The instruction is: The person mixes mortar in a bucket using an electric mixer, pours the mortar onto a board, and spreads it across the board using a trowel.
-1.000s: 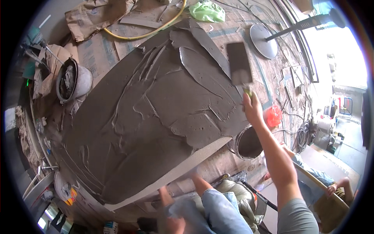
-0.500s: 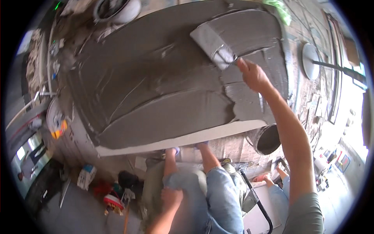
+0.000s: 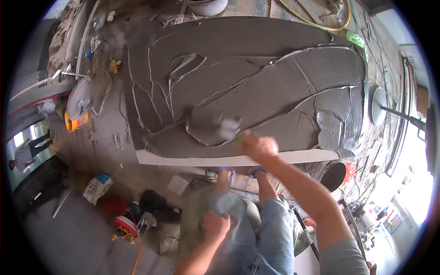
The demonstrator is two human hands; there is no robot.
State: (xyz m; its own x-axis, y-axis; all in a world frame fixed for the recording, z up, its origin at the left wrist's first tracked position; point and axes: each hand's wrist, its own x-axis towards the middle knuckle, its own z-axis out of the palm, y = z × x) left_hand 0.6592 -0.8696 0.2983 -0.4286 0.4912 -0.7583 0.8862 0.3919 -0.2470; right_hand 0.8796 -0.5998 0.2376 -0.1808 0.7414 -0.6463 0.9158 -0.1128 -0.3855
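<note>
My right hand [image 3: 261,147] grips the handle of a trowel [image 3: 229,129] whose pale blade is smeared by motion. The blade lies against a wide layer of wet grey mortar [image 3: 284,101], near its lower middle. Ridges and curved strokes run across the mortar, and the backing panel [image 3: 192,161] under it shows as a pale strip along the near edge. My left hand [image 3: 216,224] rests on my left thigh with its fingers curled in, and I see nothing in it.
Beyond the panel stands a bucket [image 3: 206,6] beside a yellow hose [image 3: 341,23]. A dark-mouthed bucket [image 3: 332,176] sits near the right front corner. Further left are a fan [image 3: 79,103] and a bag [image 3: 97,188]. A person [image 3: 28,153] stands far left.
My right hand has swept the trowel from the upper right of the mortar down toward its near middle, leaving new ridges. The view has shifted. My left hand stays on my thigh.
</note>
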